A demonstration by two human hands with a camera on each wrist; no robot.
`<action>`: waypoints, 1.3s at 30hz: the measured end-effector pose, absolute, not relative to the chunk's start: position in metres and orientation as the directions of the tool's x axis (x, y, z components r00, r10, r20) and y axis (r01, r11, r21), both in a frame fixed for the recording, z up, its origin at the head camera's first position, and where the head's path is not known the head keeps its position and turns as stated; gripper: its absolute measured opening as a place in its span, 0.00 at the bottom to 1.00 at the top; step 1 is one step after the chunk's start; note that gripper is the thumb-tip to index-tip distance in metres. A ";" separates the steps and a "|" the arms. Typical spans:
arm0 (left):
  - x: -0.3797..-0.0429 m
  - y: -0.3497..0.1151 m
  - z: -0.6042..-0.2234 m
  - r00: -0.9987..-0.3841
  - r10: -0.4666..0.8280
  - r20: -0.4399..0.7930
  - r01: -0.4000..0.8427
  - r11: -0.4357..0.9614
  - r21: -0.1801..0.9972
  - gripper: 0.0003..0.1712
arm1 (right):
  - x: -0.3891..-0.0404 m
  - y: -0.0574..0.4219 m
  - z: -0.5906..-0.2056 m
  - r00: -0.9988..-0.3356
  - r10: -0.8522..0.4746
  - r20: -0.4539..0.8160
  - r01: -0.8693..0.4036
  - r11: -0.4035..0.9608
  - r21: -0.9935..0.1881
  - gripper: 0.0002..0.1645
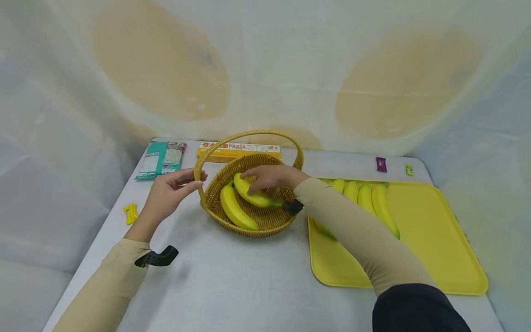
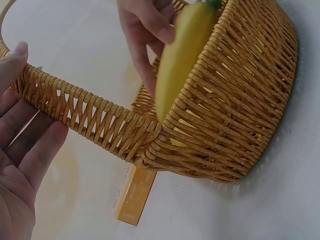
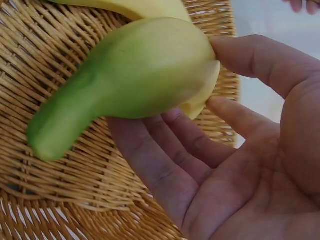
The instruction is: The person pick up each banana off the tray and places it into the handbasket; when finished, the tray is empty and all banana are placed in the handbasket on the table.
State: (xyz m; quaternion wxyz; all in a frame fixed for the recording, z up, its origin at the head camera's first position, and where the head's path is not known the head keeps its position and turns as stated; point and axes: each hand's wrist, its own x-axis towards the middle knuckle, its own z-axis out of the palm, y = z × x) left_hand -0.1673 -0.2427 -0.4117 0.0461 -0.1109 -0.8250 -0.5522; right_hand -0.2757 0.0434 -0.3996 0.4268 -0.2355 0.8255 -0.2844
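A round wicker basket [image 1: 265, 233] with a tall arched handle [image 1: 249, 133] stands on the table. My left hand [image 1: 168, 193] holds the left side of that handle between thumb and fingers. Inside the basket, my right hand [image 1: 271, 177] grips a yellow banana [image 1: 251, 197] with its thumb and fingers around it. The green stem end [image 3: 62, 120] of this banana points away from the palm in the right wrist view. Another banana [image 1: 234, 211] lies in the basket, to the left of the gripped one.
On the right is a yellow tray [image 1: 435, 230] with several bananas [image 1: 383, 207], partly behind my right forearm. Behind the basket sits a pasta box [image 1: 215, 154]. A teal packet [image 1: 162, 160] and a yellow wrapper [image 1: 130, 213] lie left; purple [image 1: 381, 164] and yellow-green wrappers [image 1: 410, 169] lie back right.
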 end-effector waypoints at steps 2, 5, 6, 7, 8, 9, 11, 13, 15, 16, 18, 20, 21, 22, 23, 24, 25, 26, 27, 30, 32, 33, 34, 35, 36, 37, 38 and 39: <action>-0.167 -0.243 -0.412 -0.971 0.133 0.201 0.236 0.363 0.901 0.20 | -0.274 0.040 -0.405 -0.513 -0.629 -0.584 -0.149 0.736 -0.661 0.42; -0.167 -0.242 -0.412 -0.971 0.134 0.199 0.235 0.362 0.902 0.19 | -0.270 0.033 -0.411 -0.503 -0.625 -0.597 -0.152 0.744 -0.650 0.46; -0.167 -0.242 -0.412 -0.971 0.134 0.198 0.234 0.362 0.902 0.20 | -0.268 0.031 -0.413 -0.506 -0.624 -0.596 -0.161 0.747 -0.645 0.48; -0.166 -0.242 -0.412 -0.971 0.133 0.198 0.234 0.366 0.901 0.20 | -0.267 0.029 -0.415 -0.510 -0.623 -0.593 -0.170 0.749 -0.641 0.49; -0.166 -0.243 -0.411 -0.971 0.132 0.197 0.233 0.368 0.900 0.19 | -0.265 0.027 -0.416 -0.514 -0.624 -0.589 -0.179 0.749 -0.638 0.51; -0.166 -0.243 -0.411 -0.972 0.131 0.196 0.231 0.371 0.899 0.19 | -0.264 0.026 -0.418 -0.519 -0.624 -0.585 -0.184 0.749 -0.636 0.52; -0.166 -0.242 -0.411 -0.972 0.131 0.194 0.230 0.377 0.897 0.19 | -0.261 0.023 -0.420 -0.530 -0.624 -0.574 -0.213 0.754 -0.622 0.54; -0.167 -0.242 -0.411 -0.973 0.128 0.192 0.227 0.378 0.897 0.19 | -0.259 0.021 -0.421 -0.537 -0.626 -0.566 -0.245 0.758 -0.605 0.56; -0.167 -0.242 -0.411 -0.973 0.127 0.191 0.225 0.379 0.898 0.19 | -0.259 0.020 -0.422 -0.542 -0.624 -0.563 -0.272 0.764 -0.585 0.57; -0.168 -0.242 -0.411 -0.973 0.127 0.190 0.225 0.379 0.898 0.19 | -0.258 0.020 -0.421 -0.544 -0.622 -0.563 -0.283 0.768 -0.575 0.57; -0.168 -0.241 -0.411 -0.974 0.126 0.189 0.223 0.381 0.897 0.20 | -0.257 0.019 -0.421 -0.551 -0.616 -0.564 -0.298 0.776 -0.556 0.57; -0.169 -0.241 -0.411 -0.975 0.124 0.187 0.221 0.385 0.896 0.20 | -0.256 0.018 -0.421 -0.559 -0.612 -0.560 -0.315 0.781 -0.539 0.57; -0.169 -0.241 -0.411 -0.975 0.123 0.185 0.218 0.386 0.896 0.20 | -0.255 0.018 -0.421 -0.562 -0.610 -0.558 -0.322 0.783 -0.532 0.57; -0.169 -0.241 -0.412 -0.975 0.123 0.186 0.220 0.384 0.897 0.20 | -0.254 0.018 -0.421 -0.568 -0.608 -0.554 -0.329 0.785 -0.525 0.57; -0.169 -0.241 -0.412 -0.975 0.122 0.186 0.220 0.384 0.897 0.20 | -0.253 0.018 -0.422 -0.574 -0.609 -0.548 -0.343 0.786 -0.514 0.57; -0.169 -0.241 -0.412 -0.975 0.123 0.187 0.220 0.382 0.898 0.20 | -0.252 0.018 -0.422 -0.579 -0.611 -0.540 -0.359 0.786 -0.504 0.56; -0.170 -0.241 -0.412 -0.974 0.125 0.188 0.222 0.380 0.898 0.20 | -0.250 0.019 -0.422 -0.583 -0.615 -0.530 -0.376 0.783 -0.495 0.56; -0.170 -0.241 -0.412 -0.974 0.126 0.190 0.224 0.378 0.898 0.19 | -0.249 0.021 -0.421 -0.588 -0.617 -0.523 -0.388 0.782 -0.487 0.55; -0.170 -0.241 -0.413 -0.973 0.128 0.191 0.226 0.375 0.899 0.19 | -0.248 0.022 -0.420 -0.590 -0.620 -0.517 -0.399 0.781 -0.480 0.55; -0.170 -0.240 -0.412 -0.972 0.132 0.192 0.228 0.374 0.899 0.19 | -0.245 0.031 -0.418 -0.596 -0.634 -0.492 -0.425 0.770 -0.477 0.53; -0.170 -0.240 -0.412 -0.972 0.132 0.193 0.229 0.374 0.898 0.19 | -0.242 0.039 -0.414 -0.600 -0.643 -0.476 -0.429 0.761 -0.487 0.52; -0.170 -0.240 -0.412 -0.972 0.132 0.194 0.230 0.375 0.898 0.19 | -0.241 0.043 -0.413 -0.600 -0.651 -0.464 -0.436 0.753 -0.493 0.51; -0.170 -0.240 -0.412 -0.972 0.131 0.195 0.231 0.374 0.898 0.19 | -0.240 0.047 -0.411 -0.603 -0.658 -0.451 -0.438 0.746 -0.502 0.50; -0.170 -0.240 -0.412 -0.972 0.130 0.197 0.232 0.372 0.899 0.19 | -0.238 0.052 -0.410 -0.606 -0.665 -0.436 -0.440 0.737 -0.513 0.49; -0.170 -0.240 -0.412 -0.971 0.130 0.199 0.234 0.372 0.898 0.19 | -0.236 0.057 -0.408 -0.608 -0.675 -0.418 -0.445 0.726 -0.524 0.47; -0.170 -0.240 -0.412 -0.971 0.130 0.202 0.237 0.372 0.898 0.19 | -0.234 0.062 -0.406 -0.611 -0.685 -0.396 -0.451 0.713 -0.538 0.46; -0.169 -0.241 -0.412 -0.970 0.130 0.205 0.239 0.373 0.897 0.19 | -0.232 0.068 -0.405 -0.616 -0.697 -0.368 -0.458 0.696 -0.553 0.45; -0.169 -0.241 -0.412 -0.970 0.129 0.205 0.239 0.373 0.897 0.19 | -0.229 0.074 -0.404 -0.624 -0.705 -0.336 -0.467 0.681 -0.564 0.43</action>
